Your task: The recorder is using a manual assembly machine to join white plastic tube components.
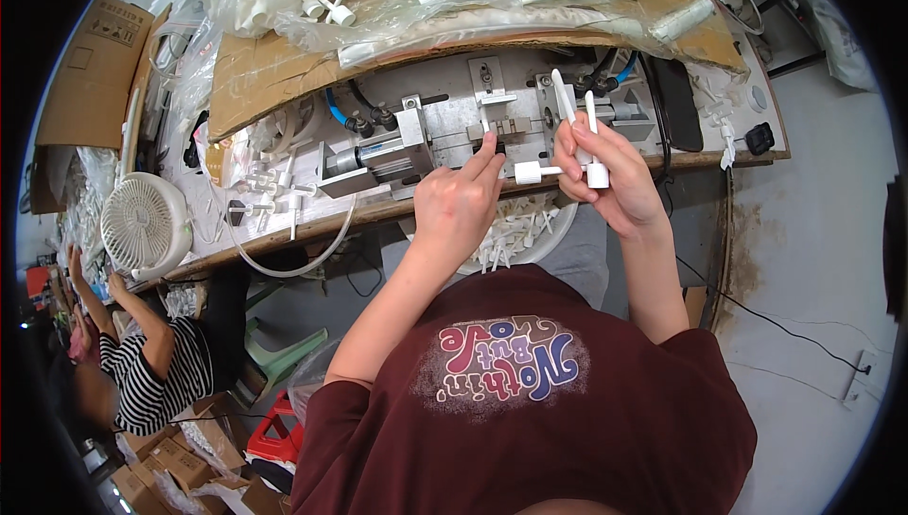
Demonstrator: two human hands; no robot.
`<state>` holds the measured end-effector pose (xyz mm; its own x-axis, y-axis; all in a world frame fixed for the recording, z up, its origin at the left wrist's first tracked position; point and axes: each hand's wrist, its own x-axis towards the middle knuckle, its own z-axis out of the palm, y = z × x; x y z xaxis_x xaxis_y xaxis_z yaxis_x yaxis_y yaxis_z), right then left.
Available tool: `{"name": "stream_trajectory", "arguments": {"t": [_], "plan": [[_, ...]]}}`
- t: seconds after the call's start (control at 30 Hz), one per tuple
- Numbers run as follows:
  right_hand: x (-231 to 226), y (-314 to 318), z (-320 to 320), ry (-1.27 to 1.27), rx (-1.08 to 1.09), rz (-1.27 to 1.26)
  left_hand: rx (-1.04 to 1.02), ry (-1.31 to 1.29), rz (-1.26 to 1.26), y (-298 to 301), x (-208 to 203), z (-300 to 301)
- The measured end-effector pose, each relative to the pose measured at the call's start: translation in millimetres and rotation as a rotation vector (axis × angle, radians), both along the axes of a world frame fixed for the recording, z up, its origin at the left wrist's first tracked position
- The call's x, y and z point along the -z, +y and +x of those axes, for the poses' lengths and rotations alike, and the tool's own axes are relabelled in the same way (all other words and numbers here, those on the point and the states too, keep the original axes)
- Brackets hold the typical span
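Observation:
My left hand (456, 205) reaches to the small metal clamp block (506, 127) in the middle of the bench fixture. Its index and middle fingers stretch forward, their tips closed on the near end of a thin white plastic stick (485, 118); the thumb is hidden. To the right of the fixture, my right hand (613, 170) is closed around several white sticks with wider ribbed caps. Two of these point upward, and one capped stick (528, 173) sticks out sideways to the left. Pneumatic cylinders (378, 151) flank the clamp block.
A bowl of white pieces (558, 231) sits below my hands. Cardboard (274, 75) above the fixture bears a plastic bag and loose capped sticks. A white fan (145, 225) stands left, a black phone (673, 106) right. Another person in a striped top (165, 373) works at left.

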<state>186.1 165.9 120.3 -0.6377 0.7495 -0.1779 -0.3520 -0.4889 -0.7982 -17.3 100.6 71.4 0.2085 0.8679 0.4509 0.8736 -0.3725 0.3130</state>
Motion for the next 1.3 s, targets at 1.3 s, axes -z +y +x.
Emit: {"name": "stream_trajectory", "arguments": {"t": [1.3], "plan": [[13.7, -20.0, 1.4, -0.208, 0.237, 0.233, -0.014, -0.002, 0.053, 1.2, -0.3, 2.2]]}}
